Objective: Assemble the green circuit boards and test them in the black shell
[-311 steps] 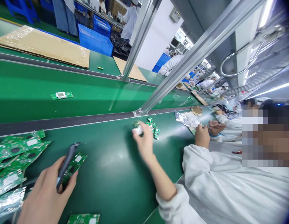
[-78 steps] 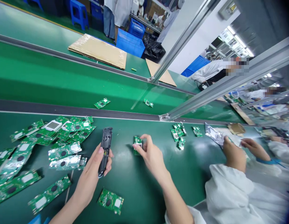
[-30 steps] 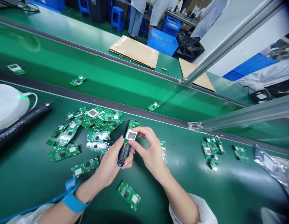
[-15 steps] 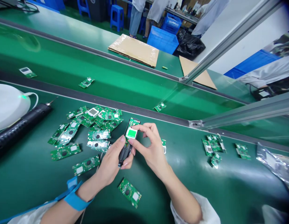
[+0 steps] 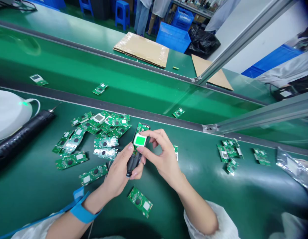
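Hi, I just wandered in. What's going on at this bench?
A person is working bare-handed with small electronics. Their left hand holds a narrow black casing with a circuit board at it, while the right hand grips the white-framed screen, which shows bright green. Loose boards lie around on the table, and a black pen-shaped tool rests at the far left.
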Demonstrator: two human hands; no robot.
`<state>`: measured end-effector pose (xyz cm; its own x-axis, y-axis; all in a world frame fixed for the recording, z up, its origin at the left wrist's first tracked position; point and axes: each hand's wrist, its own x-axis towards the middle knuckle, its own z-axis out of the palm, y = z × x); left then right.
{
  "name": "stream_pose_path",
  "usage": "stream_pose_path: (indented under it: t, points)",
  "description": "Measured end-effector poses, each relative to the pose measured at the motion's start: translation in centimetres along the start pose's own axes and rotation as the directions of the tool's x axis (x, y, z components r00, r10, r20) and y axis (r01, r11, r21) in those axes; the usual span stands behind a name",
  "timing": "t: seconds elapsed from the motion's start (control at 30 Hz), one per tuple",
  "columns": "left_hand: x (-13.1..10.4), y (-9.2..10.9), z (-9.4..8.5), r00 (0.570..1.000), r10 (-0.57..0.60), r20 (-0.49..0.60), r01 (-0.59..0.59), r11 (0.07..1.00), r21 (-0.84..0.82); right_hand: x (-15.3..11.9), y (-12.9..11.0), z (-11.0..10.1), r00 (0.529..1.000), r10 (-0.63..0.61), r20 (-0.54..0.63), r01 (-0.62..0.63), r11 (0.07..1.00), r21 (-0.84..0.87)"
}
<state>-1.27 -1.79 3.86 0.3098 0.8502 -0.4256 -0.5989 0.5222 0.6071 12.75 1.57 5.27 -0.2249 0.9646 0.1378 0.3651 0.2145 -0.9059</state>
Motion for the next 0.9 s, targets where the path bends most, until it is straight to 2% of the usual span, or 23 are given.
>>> stream_pose_path:
  t: [0.27,0.4,0.47,0.57,0.63,0.7,0.77,0.83,0.9]
  points:
    - [0.1,0.2,0.3,1.000,-0.001,-0.011,0.001,0.999,0.042,0.1,-0.1,-0.2,1.000,-0.007,0.019,0.007,1.000,0.005]
    - [0.3,-0.8,-0.3,0.997,0.080,-0.012,-0.077,0.982,0.172,-0.1,-0.3,0.3,0.993,0.099,0.065,-0.096,0.994,-0.045]
    - [0.4,-1.5,-0.6,0.991,0.129,-0.026,-0.119,0.962,0.244,-0.5,-0.4,1.0,0.985,0.171,0.015,-0.170,0.983,-0.065]
    - [0.3,-2.0,-0.8,0.990,0.129,-0.055,-0.108,0.951,0.288,-1.3,-0.4,1.8,0.970,0.191,-0.149,-0.195,0.981,-0.014]
    - [0.2,-1.8,-0.6,0.993,0.112,-0.038,-0.097,0.957,0.274,-2.0,-0.3,1.1,0.948,0.170,-0.271,-0.170,0.985,0.022]
    - [0.1,-1.3,-0.3,0.993,0.111,-0.034,-0.099,0.964,0.248,-2.8,-0.1,-0.6,0.918,0.177,-0.356,-0.206,0.978,-0.044]
    - [0.1,-0.7,0.0,0.993,0.105,-0.059,-0.089,0.969,0.232,-3.8,0.6,-2.7,0.899,0.223,-0.378,-0.320,0.923,-0.216]
    - [0.1,-0.1,0.2,0.993,0.089,-0.082,-0.069,0.973,0.222,-4.8,1.7,-4.2,0.888,0.273,-0.369,-0.417,0.817,-0.399]
    - [0.0,0.2,0.3,0.993,0.070,-0.092,-0.049,0.976,0.214,-5.7,2.8,-4.9,0.893,0.282,-0.350,-0.435,0.740,-0.512]
